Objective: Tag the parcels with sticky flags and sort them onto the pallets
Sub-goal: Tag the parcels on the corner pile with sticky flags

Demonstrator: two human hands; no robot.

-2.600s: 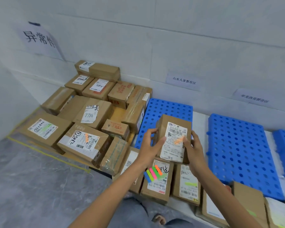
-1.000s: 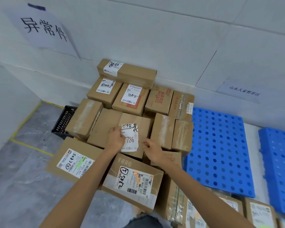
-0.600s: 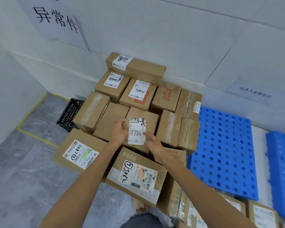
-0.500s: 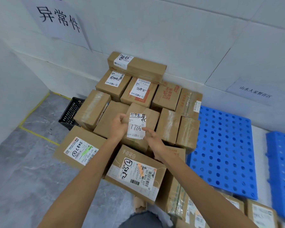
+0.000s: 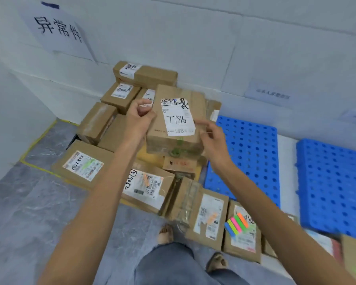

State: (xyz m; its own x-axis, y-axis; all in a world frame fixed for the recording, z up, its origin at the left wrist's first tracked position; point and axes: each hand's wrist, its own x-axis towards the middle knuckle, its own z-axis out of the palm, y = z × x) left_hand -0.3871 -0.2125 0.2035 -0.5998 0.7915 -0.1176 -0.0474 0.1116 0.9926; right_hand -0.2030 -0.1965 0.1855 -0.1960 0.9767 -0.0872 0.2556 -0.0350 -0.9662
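1. Left hand (image 5: 139, 120): fingers curled up tight and closed on the left edge of the parcel (image 5: 179, 145), near its upper left corner; the exact thumb spot can't be made out.
2. Right hand (image 5: 213, 138): index finger stretched out along the parcel's right edge, the other fingers curled round behind that edge; so the box is gripped from both sides.
3. The parcel is held in the air over the middle of the pile of parcels (image 5: 84, 165); "7786" can be read on its white label (image 5: 178, 118), which is turned to the camera.
4. The pile is stacked into the room's corner, below a handwritten paper sign (image 5: 58, 29); grey floor (image 5: 29, 202), yellow tape line (image 5: 37, 140) along the pile's left edge; two blue pallets (image 5: 253, 153) (image 5: 333, 182) lie to the right.
5. Sticky flags (image 5: 236, 224) are fanned out on a parcel just beside the nearer pallet's near left corner.
6. Both bare forearms are reached forward, converging on the box.
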